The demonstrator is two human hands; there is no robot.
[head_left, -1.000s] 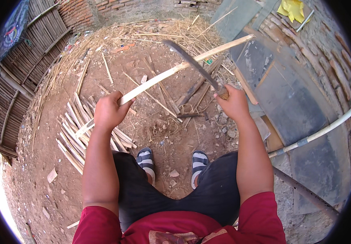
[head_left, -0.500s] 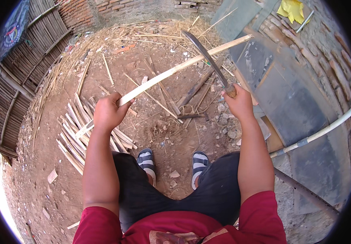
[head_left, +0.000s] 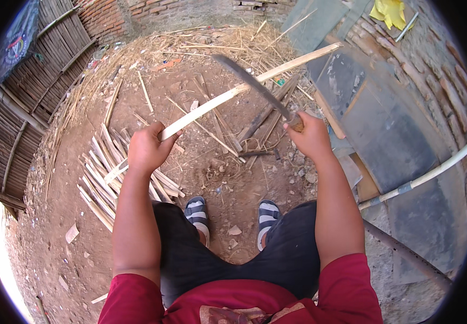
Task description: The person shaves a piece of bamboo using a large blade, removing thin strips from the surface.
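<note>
My left hand (head_left: 148, 148) is closed around a long pale bamboo strip (head_left: 204, 109), which slants up and away to the right. Its short near end pokes out behind my wrist. In my right hand (head_left: 310, 135) is the wooden handle of a machete (head_left: 263, 89) with a dark, slightly curved blade. The blade points up and left and crosses the strip at about its middle; whether the edge touches the strip I cannot tell. Below and left of my left hand lies a pile of split bamboo strips (head_left: 99, 181) on the dirt.
Dark wood pieces (head_left: 260, 127) and thin sticks lie on the ground ahead. Straw (head_left: 233, 43) is heaped along the brick wall (head_left: 163, 16). Dark panels (head_left: 390, 129) and a pale pole (head_left: 433, 175) are at the right, a bamboo fence (head_left: 39, 70) at the left.
The machete has swung to the left and toward me along the strip, its tip now farther left. My right hand has shifted slightly left; the left hand still grips the strip.
</note>
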